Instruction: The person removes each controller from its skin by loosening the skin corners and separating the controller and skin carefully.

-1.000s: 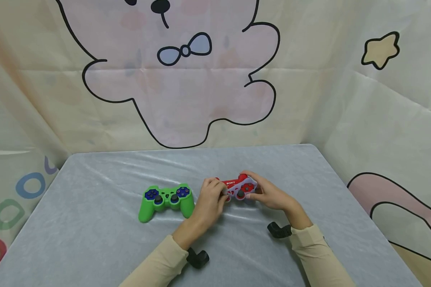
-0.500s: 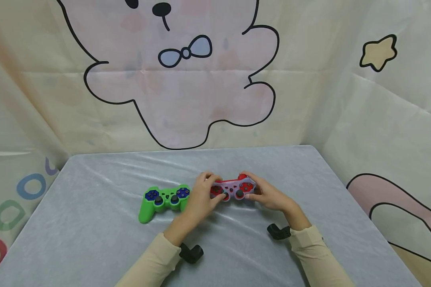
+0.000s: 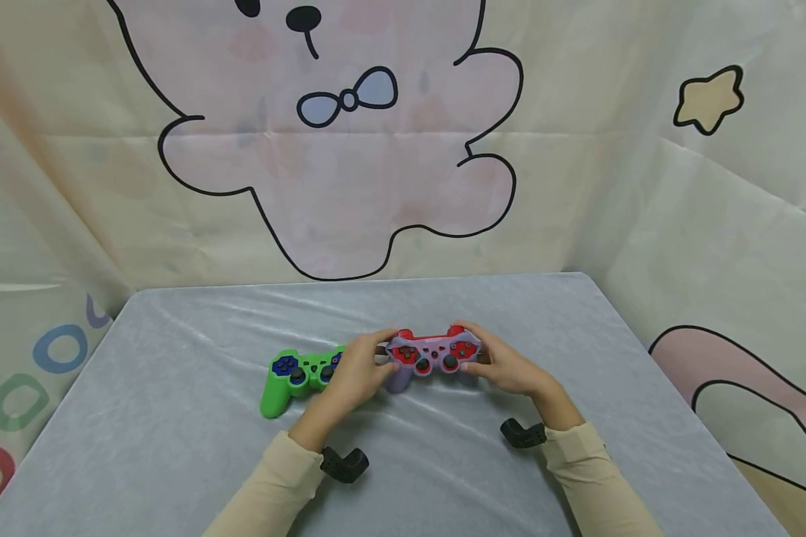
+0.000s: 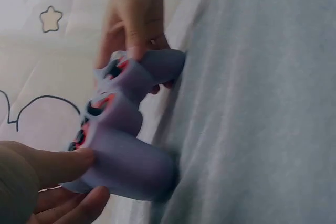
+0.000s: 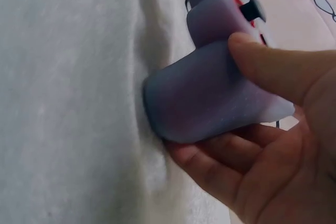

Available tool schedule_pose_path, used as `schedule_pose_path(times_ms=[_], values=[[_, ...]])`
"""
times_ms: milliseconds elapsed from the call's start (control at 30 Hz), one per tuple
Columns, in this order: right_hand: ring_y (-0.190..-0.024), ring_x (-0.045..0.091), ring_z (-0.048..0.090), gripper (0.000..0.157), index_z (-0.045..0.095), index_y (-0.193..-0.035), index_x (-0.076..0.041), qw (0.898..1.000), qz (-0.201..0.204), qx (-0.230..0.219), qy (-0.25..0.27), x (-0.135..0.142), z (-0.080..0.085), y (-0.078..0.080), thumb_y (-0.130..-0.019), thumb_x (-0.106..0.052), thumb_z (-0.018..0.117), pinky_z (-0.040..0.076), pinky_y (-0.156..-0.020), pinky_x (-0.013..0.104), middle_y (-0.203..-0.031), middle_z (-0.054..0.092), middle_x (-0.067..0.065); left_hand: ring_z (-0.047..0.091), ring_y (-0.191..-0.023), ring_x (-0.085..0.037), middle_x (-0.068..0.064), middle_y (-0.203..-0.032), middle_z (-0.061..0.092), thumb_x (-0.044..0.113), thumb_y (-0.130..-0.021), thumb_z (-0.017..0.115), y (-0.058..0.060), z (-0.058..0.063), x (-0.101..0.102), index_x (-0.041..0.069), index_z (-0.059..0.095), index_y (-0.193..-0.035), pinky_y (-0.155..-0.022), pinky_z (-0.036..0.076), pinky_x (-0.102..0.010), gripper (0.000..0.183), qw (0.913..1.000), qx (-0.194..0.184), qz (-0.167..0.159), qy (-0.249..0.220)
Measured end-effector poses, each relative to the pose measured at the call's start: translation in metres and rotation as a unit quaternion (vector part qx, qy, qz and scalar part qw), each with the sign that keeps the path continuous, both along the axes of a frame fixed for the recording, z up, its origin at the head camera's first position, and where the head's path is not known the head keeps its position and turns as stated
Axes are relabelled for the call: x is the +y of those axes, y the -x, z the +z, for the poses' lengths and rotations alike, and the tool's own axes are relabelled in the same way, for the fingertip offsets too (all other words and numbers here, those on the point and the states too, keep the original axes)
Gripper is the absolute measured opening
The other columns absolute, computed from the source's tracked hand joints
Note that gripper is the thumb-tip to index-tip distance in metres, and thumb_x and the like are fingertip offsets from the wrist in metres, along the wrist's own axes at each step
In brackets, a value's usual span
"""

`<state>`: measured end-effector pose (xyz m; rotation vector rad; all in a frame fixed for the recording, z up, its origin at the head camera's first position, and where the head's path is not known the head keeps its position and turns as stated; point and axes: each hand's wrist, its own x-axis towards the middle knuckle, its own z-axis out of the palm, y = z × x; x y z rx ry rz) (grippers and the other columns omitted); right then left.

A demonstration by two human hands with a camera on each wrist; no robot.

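A red game controller [image 3: 433, 344] with a translucent purple cover is held at the middle of the table. My left hand [image 3: 356, 374] pinches its left end; in the left wrist view the thumb lies on the purple cover [image 4: 123, 163] and the fingers are beneath. At the other end my right hand [image 3: 510, 365] grips the controller. The right wrist view has that thumb near a black stick and curled fingers under the purple grip [image 5: 194, 98]. Left of it lies a green game controller [image 3: 278, 384] with blue button areas, its right part hidden behind my left hand.
A grey cloth covers the table [image 3: 175, 447]. Behind it hangs a pale curtain [image 3: 403, 179] with a printed bear figure. Black camera mounts [image 3: 345, 466] stick out from both wrists just above the cloth.
My left hand has moved left along the red controller, from the middle to its left end, exposing the purple cover over its left half. The right hand stays nearly still.
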<state>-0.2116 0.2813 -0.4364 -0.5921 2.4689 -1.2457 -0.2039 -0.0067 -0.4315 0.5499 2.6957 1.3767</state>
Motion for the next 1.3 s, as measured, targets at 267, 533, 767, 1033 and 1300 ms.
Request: schedule_pose_path(times_ms=[267, 533, 767, 1033, 1300], values=[[-0.062, 0.008, 0.039, 0.069, 0.033, -0.155, -0.016, 1.000, -0.006, -0.002, 0.005, 0.001, 0.002, -0.002, -0.096, -0.010, 0.069, 0.040, -0.063, 0.023, -0.102, 0.055, 0.010, 0.067, -0.094, -0.023, -0.017, -0.123, 0.068, 0.008, -0.078, 0.087, -0.001, -0.008, 0.001, 0.013, 0.050, -0.134, -0.077, 0.056, -0.039, 0.068, 0.9969, 0.014, -0.021, 0.074], [-0.060, 0.006, 0.039, 0.068, 0.031, -0.157, -0.012, 1.000, 0.005, -0.003, 0.019, 0.006, -0.003, -0.001, -0.098, -0.012, 0.066, 0.040, -0.058, 0.022, -0.083, 0.051, 0.002, 0.068, -0.093, -0.020, -0.011, -0.114, 0.070, 0.016, -0.085, 0.082, -0.003, -0.013, 0.002, 0.014, 0.050, -0.125, -0.077, 0.055, -0.037, 0.051, 0.9983, 0.005, -0.028, 0.051], [-0.054, 0.005, 0.034, 0.070, 0.030, -0.158, -0.012, 0.999, -0.003, -0.024, 0.036, 0.011, -0.006, 0.003, -0.098, -0.018, 0.067, 0.035, -0.051, 0.022, -0.062, 0.037, -0.005, 0.069, -0.104, -0.026, -0.016, -0.121, 0.068, 0.013, -0.082, 0.085, -0.002, -0.014, 0.004, 0.013, 0.045, -0.133, -0.083, 0.057, -0.040, 0.065, 0.9982, -0.008, -0.038, 0.044], [-0.049, 0.006, 0.029, 0.070, 0.030, -0.158, -0.013, 0.997, -0.004, -0.041, 0.070, 0.017, -0.008, 0.004, -0.098, -0.016, 0.067, 0.031, -0.046, 0.021, -0.062, 0.038, -0.006, 0.073, -0.103, -0.028, -0.012, -0.124, 0.067, 0.005, -0.078, 0.086, -0.001, -0.017, 0.006, 0.015, 0.051, -0.111, -0.075, 0.059, -0.033, 0.049, 0.9978, -0.040, -0.033, -0.042], [-0.049, 0.006, 0.028, 0.069, 0.028, -0.158, -0.012, 0.994, 0.003, -0.052, 0.101, 0.020, -0.008, 0.005, -0.099, -0.012, 0.064, 0.029, -0.045, 0.023, -0.058, 0.032, -0.007, 0.051, -0.072, -0.012, -0.001, -0.083, 0.061, 0.010, -0.075, 0.089, -0.005, -0.018, 0.012, 0.012, 0.047, -0.076, -0.058, 0.037, -0.022, 0.041, 0.9969, 0.019, 0.044, -0.063]])
